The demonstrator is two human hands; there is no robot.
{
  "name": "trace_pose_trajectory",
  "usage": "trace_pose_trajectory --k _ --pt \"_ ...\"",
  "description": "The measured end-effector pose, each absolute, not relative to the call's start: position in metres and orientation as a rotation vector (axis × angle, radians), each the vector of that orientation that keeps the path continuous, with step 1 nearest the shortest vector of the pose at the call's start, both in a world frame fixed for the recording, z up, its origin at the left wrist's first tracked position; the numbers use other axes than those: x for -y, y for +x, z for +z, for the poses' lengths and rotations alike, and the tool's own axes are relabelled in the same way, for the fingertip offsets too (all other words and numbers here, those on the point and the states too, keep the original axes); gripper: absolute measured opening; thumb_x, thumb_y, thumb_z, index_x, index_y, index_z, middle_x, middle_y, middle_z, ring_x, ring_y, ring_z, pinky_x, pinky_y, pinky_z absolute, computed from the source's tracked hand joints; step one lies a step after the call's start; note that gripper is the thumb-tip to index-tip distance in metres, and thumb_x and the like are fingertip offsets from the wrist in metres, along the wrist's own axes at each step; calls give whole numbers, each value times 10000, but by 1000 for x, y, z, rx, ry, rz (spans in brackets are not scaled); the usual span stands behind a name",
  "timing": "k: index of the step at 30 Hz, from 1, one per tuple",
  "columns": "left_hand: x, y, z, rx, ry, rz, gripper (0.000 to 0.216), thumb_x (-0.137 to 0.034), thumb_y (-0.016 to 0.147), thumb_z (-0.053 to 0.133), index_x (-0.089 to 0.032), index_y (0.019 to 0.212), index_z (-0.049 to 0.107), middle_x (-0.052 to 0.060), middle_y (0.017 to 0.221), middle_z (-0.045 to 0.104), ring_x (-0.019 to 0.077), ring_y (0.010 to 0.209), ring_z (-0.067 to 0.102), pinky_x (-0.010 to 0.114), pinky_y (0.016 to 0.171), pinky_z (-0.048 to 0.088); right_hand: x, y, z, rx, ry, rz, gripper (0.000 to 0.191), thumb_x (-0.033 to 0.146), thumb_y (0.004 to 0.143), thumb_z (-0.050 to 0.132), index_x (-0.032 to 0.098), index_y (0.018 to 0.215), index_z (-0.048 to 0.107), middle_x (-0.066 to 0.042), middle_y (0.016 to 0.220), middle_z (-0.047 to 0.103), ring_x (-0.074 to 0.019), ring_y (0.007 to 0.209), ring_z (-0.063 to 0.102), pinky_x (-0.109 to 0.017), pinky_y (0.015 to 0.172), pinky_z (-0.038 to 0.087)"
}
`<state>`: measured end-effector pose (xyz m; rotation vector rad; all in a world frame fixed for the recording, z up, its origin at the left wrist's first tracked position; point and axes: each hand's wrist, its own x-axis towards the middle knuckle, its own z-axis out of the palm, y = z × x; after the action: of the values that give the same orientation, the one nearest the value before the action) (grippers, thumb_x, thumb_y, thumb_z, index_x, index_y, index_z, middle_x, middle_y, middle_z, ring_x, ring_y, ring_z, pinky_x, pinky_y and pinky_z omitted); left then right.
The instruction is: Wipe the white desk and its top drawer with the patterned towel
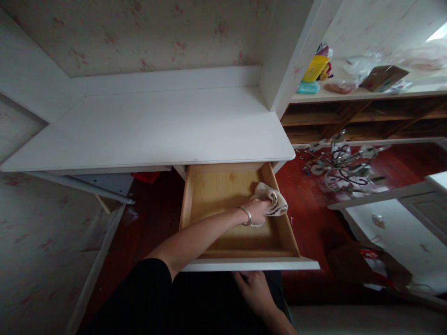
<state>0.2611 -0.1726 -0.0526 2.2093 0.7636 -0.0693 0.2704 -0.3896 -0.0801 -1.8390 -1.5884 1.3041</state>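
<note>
Black sleeve (pixel 141 288) foremost, left hand's (pixel 256 212) fingers clamp cloth (pixel 276 201) bunched around them; right hand's (pixel 257 289) fingers unclear.

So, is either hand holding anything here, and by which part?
The left hand holds a crumpled beige fabric cloth by its bunched left side. The right hand is partly hidden by the flat white drawer front; its hold cannot be told.
</note>
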Motion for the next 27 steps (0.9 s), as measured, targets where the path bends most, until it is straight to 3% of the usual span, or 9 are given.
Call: trace_pose_trajectory --k 7,10,14,18,23,27 --pt "214 242 -33 -202 2449 -491 374 -197 682 569 -248 1051 597 63 1014 684 259 948 650 334 725 507 391 268 -79 1550 -1821 1262 425 422 953 442 196 719 716 -43 792 739 -222 802 672 -282 758 425" --pt "216 232 -23 -185 2510 -518 334 -190 695 562 -245 1023 602 68 1035 681 255 938 647 341 705 498 392 267 -81 1540 -1826 1246 459 444 957 432 192 675 691 -32 734 720 -209 747 660 -275 714 412" --pt "210 200 -14 -249 2550 -625 235 -203 692 593 -265 915 637 52 906 687 236 837 645 328 662 471 395 267 -81 1564 -1832 1231 522 505 958 395 187 655 678 -33 708 710 -205 714 646 -274 703 409" --pt "200 144 -10 -335 2578 -631 139 -183 698 602 -275 774 673 48 804 679 224 791 627 333 688 436 395 268 -78 1570 -1851 1266 561 563 950 363 199 674 689 -46 758 730 -234 763 660 -287 742 434" --pt "189 75 -10 -492 2609 -663 168 -118 599 666 -285 616 670 16 623 648 205 717 605 318 701 379 393 268 -81 1549 -1829 1344 597 635 921 348 218 755 741 -68 870 755 -288 888 676 -333 820 463" --pt "180 53 -14 -499 2695 -669 176 -109 571 675 -283 599 680 25 593 655 200 682 592 337 745 361 392 269 -84 1565 -1826 1345 637 666 912 320 218 847 768 -84 962 751 -311 989 659 -373 890 453"
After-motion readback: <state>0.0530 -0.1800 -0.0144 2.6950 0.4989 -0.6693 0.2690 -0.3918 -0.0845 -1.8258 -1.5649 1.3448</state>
